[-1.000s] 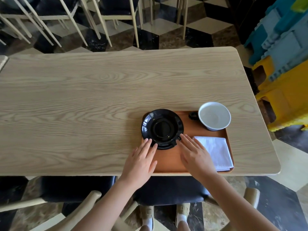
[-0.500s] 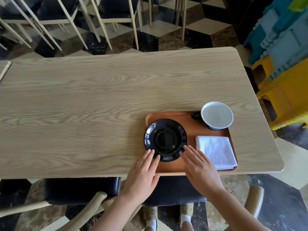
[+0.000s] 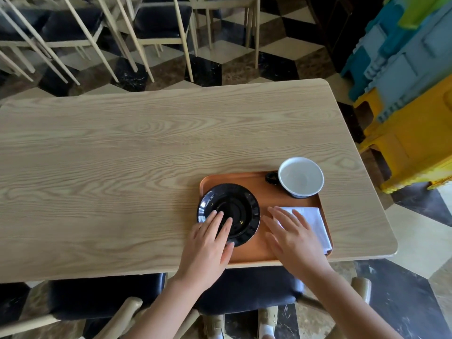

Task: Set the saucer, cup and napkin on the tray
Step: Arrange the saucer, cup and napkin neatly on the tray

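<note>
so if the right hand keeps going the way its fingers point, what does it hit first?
The right hand points up-left across the tray. It already overlaps the napkin; past the fingertips lies bare tray, then probably the cup handle. Hand height is unclear.

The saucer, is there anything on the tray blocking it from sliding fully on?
Nothing visible does. The saucer overhangs the tray's left edge, and the orange surface to its right is bare up to the napkin. The cup sits at the far right corner, clear of it.
</note>
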The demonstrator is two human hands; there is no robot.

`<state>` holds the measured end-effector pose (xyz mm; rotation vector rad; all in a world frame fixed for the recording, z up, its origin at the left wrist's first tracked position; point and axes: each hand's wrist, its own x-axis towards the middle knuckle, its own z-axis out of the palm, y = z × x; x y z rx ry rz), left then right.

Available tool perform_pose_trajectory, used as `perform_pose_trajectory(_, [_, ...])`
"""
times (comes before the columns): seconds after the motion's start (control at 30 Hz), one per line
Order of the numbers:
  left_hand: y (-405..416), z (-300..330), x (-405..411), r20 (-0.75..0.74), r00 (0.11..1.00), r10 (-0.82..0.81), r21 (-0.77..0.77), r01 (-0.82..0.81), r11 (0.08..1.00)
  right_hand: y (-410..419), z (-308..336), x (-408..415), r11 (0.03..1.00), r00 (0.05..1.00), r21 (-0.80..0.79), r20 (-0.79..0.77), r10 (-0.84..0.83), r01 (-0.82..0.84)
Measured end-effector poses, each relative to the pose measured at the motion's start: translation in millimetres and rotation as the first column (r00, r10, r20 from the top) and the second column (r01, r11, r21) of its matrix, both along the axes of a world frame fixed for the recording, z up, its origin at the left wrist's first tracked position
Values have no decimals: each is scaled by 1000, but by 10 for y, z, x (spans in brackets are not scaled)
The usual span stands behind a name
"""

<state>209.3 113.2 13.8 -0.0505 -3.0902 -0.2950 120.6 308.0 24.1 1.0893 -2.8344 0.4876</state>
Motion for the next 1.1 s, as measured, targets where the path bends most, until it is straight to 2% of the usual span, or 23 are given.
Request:
perform_pose_trajectory(0.07, [111,96,-346,-58,998,11,33,-9,999,130,118,-261,995,994,-44,-50,-93,91])
perform_pose_trajectory(0.13, [253,185,-722,-55,996,69,137,-61,989,282,190,-550,974,974,-46,-37,-225,223])
perform_pose_trajectory(0.23, [472,219,-1221,72,983,166,305,-180,935,467,178,-935,918,912,31,103,-396,395])
perform_pose_trajectory(0.33, [628,183,-1580,213,948,238,353,-302,886,596,83,-1215,886,851,67,256,-459,458])
perform_pose_trajectory(0.5, [621,101,-1822,301,901,313,490,-428,760,590,-27,-1418,856,765,-22,461,-450,517])
perform_pose_trajectory(0.8, [567,-9,-1792,332,859,389,602,-510,614,541,-47,-1428,803,718,-146,559,-416,578])
perform_pose_trajectory(1.0, [467,-17,-1699,336,847,413,610,-530,589,470,-45,-1398,806,698,-168,618,-362,567])
perform_pose_trajectory(1.1, [426,-17,-1622,333,845,419,609,-532,588,437,-45,-1336,827,721,-178,606,-335,534])
